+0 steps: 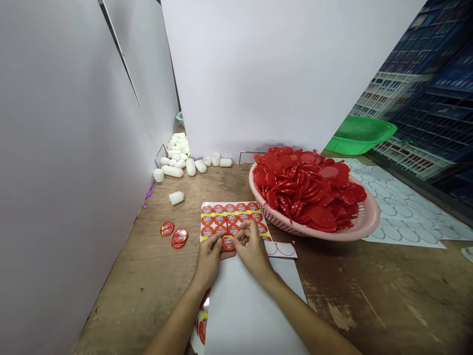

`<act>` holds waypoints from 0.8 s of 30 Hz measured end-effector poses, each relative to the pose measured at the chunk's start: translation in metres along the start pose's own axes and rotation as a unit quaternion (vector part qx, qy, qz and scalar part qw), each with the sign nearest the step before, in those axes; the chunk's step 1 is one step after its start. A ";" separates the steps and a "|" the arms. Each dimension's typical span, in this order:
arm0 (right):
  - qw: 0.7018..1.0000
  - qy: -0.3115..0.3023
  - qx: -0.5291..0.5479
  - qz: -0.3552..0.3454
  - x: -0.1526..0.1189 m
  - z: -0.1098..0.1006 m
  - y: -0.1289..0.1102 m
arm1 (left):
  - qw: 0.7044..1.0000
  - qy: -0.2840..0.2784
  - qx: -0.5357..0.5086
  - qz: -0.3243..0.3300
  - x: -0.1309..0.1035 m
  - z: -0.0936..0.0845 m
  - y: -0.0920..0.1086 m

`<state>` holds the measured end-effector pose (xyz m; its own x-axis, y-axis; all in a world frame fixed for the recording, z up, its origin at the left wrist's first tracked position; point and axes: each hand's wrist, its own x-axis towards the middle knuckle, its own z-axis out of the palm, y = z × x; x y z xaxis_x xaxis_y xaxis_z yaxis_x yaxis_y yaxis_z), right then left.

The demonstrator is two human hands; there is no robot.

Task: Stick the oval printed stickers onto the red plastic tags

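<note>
head view, left to right: left hand [209,256] and right hand [252,248] pinch one round red sticker [228,242] between fingertips at the near edge of a sticker sheet [231,217]. it looks thin, light and floppy, likely tacky, best lifted by its rim; a pink basket [365,222] of red lids [308,185] sits right.

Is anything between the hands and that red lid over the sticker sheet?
Nothing visible. The left hand and right hand already meet at the red lid, fingers touching it from both sides, at the near edge of the sticker sheet. The basket stands off to the right, apart from them.
</note>
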<state>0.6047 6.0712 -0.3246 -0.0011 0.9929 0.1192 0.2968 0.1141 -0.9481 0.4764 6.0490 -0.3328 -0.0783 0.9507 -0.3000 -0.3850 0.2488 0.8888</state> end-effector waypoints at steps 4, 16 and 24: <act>1.000 0.007 -0.004 -0.017 -0.001 0.002 0.000 | 1.000 -0.002 -0.013 -0.003 0.000 0.000 -0.001; 0.999 0.024 -0.028 -0.023 -0.001 0.004 0.001 | 1.000 -0.016 -0.024 -0.005 -0.002 0.003 0.004; 0.990 0.002 -0.137 -0.042 -0.001 0.001 -0.002 | 0.999 0.025 0.002 0.019 -0.005 0.010 0.004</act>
<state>0.6036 6.0697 -0.3232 -0.0335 0.9803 0.1949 0.5439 0.1815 -0.8193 0.4841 6.0475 -0.3243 -0.1394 0.9488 -0.2834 -0.3780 0.2135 0.9009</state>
